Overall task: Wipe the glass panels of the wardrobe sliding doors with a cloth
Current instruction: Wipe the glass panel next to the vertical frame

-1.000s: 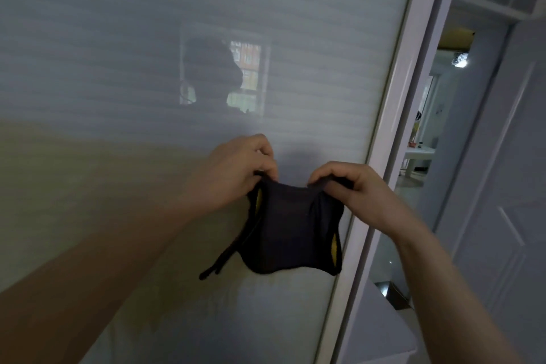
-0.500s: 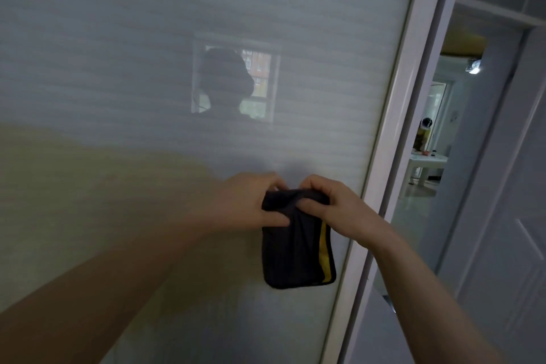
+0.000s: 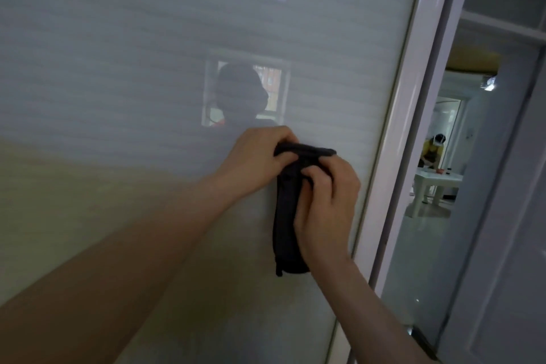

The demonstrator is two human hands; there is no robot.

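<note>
Item: dark cloth (image 3: 288, 216), folded narrow, hanging before the glass panel (image 3: 147, 68). I judge it light, soft, limp; best held bunched at the top fold. My left hand (image 3: 254, 159) and right hand (image 3: 325, 201) both clutch it there. Panel: smooth, reflective, probably fragile. White door frame (image 3: 396, 142) just right; doorway beyond shows a white table (image 3: 434, 183).
</note>
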